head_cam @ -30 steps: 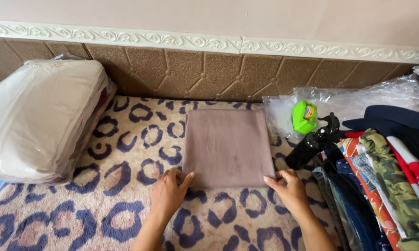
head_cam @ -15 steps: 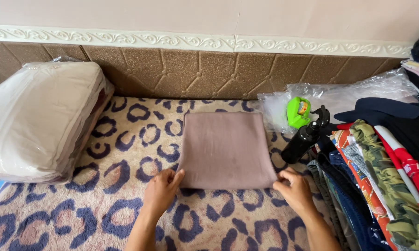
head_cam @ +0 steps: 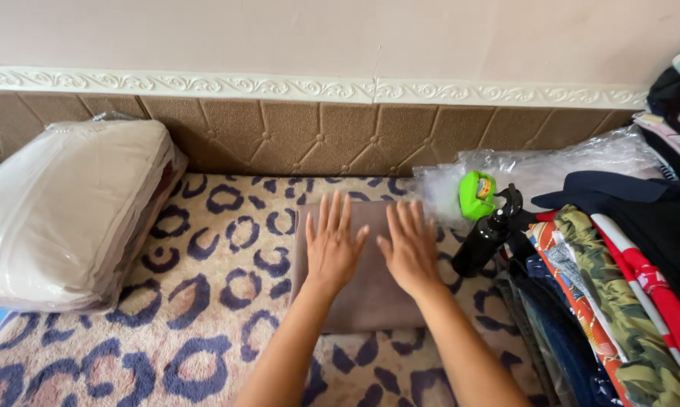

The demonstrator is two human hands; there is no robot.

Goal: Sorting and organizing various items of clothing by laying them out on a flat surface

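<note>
Taupe cloth, folded into a flat rectangle [head_cam: 366, 290], lies under both of my hands on the leopard-patterned cream and purple blanket [head_cam: 204, 301] that covers the bed. My left hand [head_cam: 332, 245] is spread flat, fingers wide apart, palm pressed on the left half of the cloth. My right hand [head_cam: 411, 249] lies flat just beside it, fingers straight and nearly together, palm down on the right half. Neither hand grasps anything; both rest open on the fabric, thumbs near each other without touching.

To the left sits a bulky beige bundle of bedding sealed in clear plastic [head_cam: 61, 211], its near edge well apart from the cloth. Behind the bed runs a brown quilted wall panel [head_cam: 280, 139] topped by a white moulded border [head_cam: 204, 81].

To the right, just beside my right hand, leans a black spray bottle with a black trigger head [head_cam: 487, 237]. Behind it is a bright green round tape dispenser [head_cam: 476, 194], resting on crumpled clear plastic wrapping [head_cam: 566, 162]. Further right lies a heap of clothes [head_cam: 619, 301]: dark navy fabric on top, a camouflage print, a red and white piece, and a patterned orange strip, with denim underneath at the near edge.
</note>
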